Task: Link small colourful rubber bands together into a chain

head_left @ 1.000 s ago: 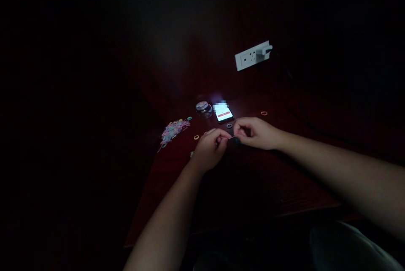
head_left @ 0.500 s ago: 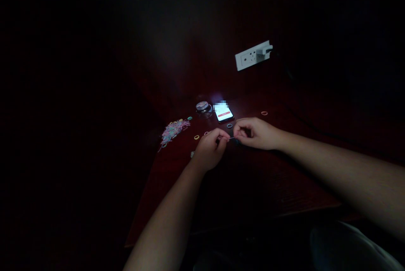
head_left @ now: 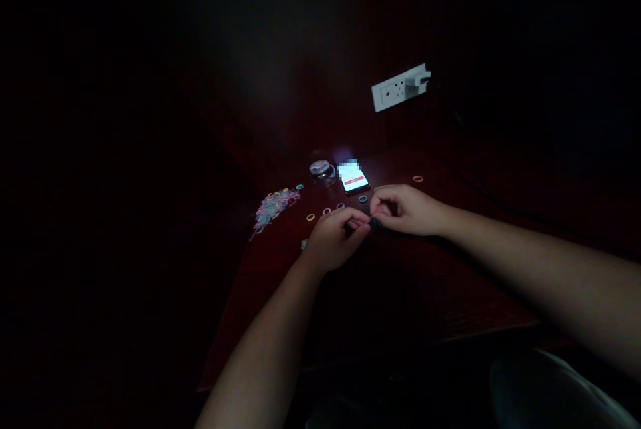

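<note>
My left hand and my right hand meet fingertip to fingertip over the dark red table. Each is pinched closed; whatever lies between the fingers is too small and dark to make out. Just beyond them lies a grey-blue band. Two pinkish bands and a yellow band are near the back of my left hand. A pale small item shows beside my left wrist. An orange band rests beyond my right hand.
A lit phone lies behind the hands, with a round clear container to its left. Many small coloured bands form a pile at the table's left edge. A white power socket with a plug is on the wall.
My left hand has moved slightly right, up to my right fingertips. The thin strand stretched between the hands no longer shows. My right hand has hardly moved.
</note>
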### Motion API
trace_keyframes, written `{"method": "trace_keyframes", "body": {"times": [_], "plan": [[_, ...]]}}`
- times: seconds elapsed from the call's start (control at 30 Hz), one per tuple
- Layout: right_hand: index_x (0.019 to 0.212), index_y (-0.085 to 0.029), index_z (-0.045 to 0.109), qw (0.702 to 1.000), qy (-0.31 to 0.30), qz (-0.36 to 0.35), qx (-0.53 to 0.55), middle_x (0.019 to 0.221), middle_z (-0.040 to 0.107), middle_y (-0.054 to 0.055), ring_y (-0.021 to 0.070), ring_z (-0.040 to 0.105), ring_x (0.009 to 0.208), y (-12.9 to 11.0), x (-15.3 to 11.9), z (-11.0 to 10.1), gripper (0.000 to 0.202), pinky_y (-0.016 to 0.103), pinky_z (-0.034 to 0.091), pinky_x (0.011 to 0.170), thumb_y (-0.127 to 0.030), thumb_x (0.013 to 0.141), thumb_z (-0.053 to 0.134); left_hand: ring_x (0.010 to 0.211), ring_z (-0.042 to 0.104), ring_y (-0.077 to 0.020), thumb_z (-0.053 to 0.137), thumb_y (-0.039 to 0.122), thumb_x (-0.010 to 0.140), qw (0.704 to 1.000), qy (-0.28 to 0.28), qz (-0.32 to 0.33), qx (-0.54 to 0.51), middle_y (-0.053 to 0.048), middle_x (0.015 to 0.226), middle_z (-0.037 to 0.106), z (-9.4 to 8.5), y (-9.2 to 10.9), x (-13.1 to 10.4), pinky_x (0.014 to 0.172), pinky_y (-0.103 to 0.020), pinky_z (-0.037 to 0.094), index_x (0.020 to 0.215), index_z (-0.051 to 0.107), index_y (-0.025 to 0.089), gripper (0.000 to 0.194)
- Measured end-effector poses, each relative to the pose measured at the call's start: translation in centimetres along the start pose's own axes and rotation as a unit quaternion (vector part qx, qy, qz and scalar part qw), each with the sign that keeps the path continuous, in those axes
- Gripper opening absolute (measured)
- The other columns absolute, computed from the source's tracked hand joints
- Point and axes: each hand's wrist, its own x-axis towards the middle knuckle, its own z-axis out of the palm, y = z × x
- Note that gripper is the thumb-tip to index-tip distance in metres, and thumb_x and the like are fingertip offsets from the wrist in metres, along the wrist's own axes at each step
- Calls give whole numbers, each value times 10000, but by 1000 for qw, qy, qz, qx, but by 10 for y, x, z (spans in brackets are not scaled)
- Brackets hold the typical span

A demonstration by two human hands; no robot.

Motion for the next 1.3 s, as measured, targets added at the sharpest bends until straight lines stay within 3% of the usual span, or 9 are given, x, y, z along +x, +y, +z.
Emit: {"method": "trace_keyframes", "body": {"times": [1.3], "plan": [[782,-154,579,1000,-4,-13,0,667,524,-12,90,454,574,2,-1,-1,35,223,345,516,-172,755,566,686,576,-119,576,255,846,996,77,-12,31,-24,813,668,0,-9,0,587,-232,426,909,673,196,129]]}}
